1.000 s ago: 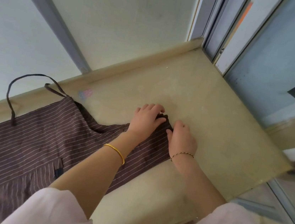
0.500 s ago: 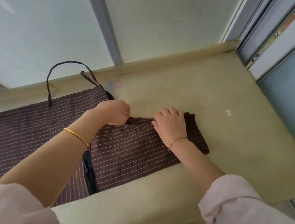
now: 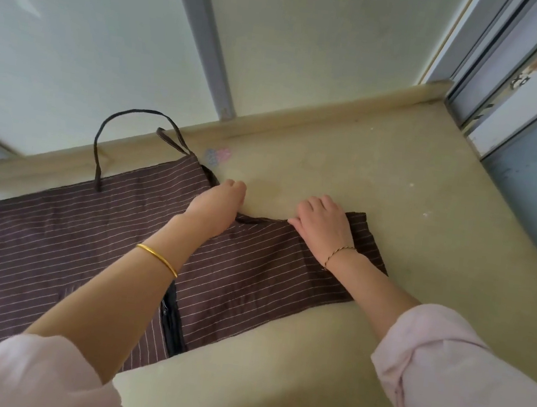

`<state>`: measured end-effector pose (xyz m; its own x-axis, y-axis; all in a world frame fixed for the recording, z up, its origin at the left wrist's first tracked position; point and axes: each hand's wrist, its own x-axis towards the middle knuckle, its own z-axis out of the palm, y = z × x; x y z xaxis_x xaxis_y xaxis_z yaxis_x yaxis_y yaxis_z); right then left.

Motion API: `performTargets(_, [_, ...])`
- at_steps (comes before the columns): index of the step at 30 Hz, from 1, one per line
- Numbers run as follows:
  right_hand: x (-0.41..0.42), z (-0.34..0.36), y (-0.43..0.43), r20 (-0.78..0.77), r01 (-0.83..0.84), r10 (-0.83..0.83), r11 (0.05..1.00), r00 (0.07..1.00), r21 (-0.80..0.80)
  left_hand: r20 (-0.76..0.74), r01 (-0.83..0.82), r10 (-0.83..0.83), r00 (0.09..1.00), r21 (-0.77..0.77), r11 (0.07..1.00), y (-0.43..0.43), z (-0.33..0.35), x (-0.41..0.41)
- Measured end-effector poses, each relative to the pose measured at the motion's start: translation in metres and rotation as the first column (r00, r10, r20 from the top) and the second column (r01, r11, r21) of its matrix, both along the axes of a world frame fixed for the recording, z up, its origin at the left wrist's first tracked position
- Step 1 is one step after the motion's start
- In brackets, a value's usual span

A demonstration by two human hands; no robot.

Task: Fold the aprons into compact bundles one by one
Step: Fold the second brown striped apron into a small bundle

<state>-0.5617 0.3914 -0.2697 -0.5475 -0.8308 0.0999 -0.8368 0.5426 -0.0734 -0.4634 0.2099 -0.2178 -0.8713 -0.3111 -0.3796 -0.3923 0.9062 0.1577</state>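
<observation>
Striped apron (image 3: 252,269) flat on counter (image 3: 381,183), folded lengthwise into long strip. Left hand (image 3: 216,203) curled, pinching far edge; right hand (image 3: 321,226) pressing narrow end, fingers spread. Early stage: rolling into bundle not begun.

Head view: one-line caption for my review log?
Left hand and right hand press the brown striped apron flat on the yellowish ledge.

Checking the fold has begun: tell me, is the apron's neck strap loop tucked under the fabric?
No, the neck strap loop lies exposed beyond the striped apron, against the wall base.
</observation>
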Motion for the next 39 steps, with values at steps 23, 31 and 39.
performTargets(23, [0.033,0.027,0.005,0.096,-0.038,0.040,0.999,0.995,-0.014,-0.237,0.126,-0.101,0.966,0.092,0.988,0.037,-0.023,0.009])
performTargets(31, [0.050,0.010,-0.034,0.131,0.130,-0.139,0.989,0.982,0.071,-0.057,0.217,-0.222,0.974,-0.082,0.973,-0.004,-0.007,-0.006])
performTargets(39, [0.041,-0.007,-0.028,0.126,0.056,-0.049,0.997,0.991,-0.052,0.022,0.310,-0.309,0.951,-0.052,0.949,-0.017,-0.006,-0.027])
